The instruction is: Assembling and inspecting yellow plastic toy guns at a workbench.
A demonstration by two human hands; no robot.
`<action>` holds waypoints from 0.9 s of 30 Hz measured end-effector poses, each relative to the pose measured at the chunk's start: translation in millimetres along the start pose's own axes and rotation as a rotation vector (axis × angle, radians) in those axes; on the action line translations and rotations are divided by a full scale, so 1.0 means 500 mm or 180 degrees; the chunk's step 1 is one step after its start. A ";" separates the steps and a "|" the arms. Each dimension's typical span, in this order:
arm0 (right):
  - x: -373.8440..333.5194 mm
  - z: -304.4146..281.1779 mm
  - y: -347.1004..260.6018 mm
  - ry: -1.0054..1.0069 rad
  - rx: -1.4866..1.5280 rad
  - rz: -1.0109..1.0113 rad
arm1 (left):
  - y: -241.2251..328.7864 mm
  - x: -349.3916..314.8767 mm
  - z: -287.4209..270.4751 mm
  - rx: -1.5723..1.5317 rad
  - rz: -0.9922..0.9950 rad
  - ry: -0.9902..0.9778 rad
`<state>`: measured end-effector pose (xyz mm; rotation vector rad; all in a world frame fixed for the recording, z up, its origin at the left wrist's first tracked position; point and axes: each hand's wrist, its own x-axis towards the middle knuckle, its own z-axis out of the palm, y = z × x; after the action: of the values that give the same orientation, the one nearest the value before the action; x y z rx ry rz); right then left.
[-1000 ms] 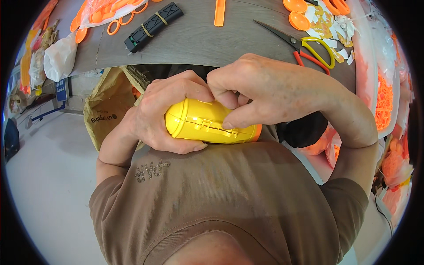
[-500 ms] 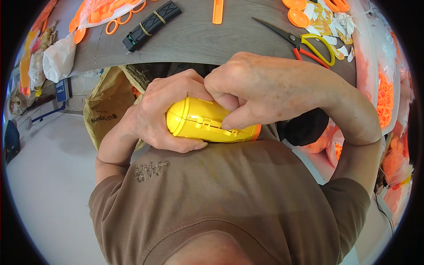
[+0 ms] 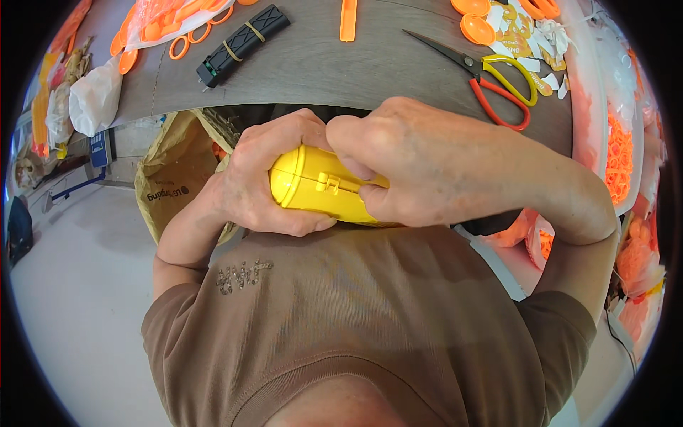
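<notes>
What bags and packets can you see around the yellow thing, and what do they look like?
Brown paper bag: under the table edge, left of the left hand, tan with dark print.
White plastic bag: on the table's far left, crumpled.
Clear bags of orange parts: along the right side.

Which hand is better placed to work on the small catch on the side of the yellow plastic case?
The right hand, probably: its fingertips lie at the catch on the yellow case. The left hand wraps the rounded end, steadying it.
</notes>
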<state>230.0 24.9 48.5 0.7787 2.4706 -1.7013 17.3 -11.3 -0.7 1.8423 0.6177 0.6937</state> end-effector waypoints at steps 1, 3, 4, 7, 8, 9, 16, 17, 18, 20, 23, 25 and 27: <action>0.000 0.002 0.000 -0.0001 -0.0006 0.0000 | 0.003 -0.002 0.001 0.0027 -0.0184 0.0084; 0.001 0.006 -0.001 0.0503 -0.0324 -0.0419 | 0.011 -0.005 0.005 0.0060 -0.0361 0.0166; 0.003 0.011 0.004 0.0510 -0.0331 -0.0422 | 0.016 -0.005 0.009 0.0123 -0.0237 0.0168; 0.005 0.016 0.015 0.0189 -0.0176 0.0227 | 0.023 -0.007 0.010 0.0101 -0.0193 0.0229; 0.002 0.010 0.020 0.0181 -0.0182 0.0222 | 0.023 -0.008 0.009 0.0014 -0.0272 0.0276; -0.001 0.003 0.025 0.0242 -0.0042 0.0015 | 0.018 -0.010 0.004 -0.0030 -0.0260 0.0228; 0.004 -0.019 0.018 0.0068 0.0063 -0.0220 | 0.007 -0.008 0.000 0.0008 0.0202 0.0139; 0.005 -0.023 0.017 0.0069 0.0062 -0.0216 | 0.007 -0.008 0.001 -0.0006 0.0168 0.0139; 0.007 -0.028 0.014 -0.0110 -0.0028 -0.0165 | 0.006 -0.009 0.000 -0.0019 0.0131 0.0141; 0.011 -0.031 0.010 -0.0290 -0.0118 -0.0112 | 0.004 -0.010 -0.001 -0.0048 0.0112 0.0153; 0.017 -0.029 0.007 -0.0298 -0.0197 -0.0002 | 0.007 -0.012 0.000 -0.0084 0.0066 0.0161; 0.020 -0.030 0.007 -0.0351 -0.0091 -0.0094 | 0.005 -0.012 0.001 -0.0092 0.0042 0.0155; 0.026 -0.034 -0.001 -0.0387 -0.0187 -0.0064 | -0.003 -0.011 0.001 -0.0094 0.0183 0.0140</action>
<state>222.6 44.8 51.7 0.6274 2.4427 -1.6223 13.8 -15.0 -3.3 1.8275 0.5819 0.7795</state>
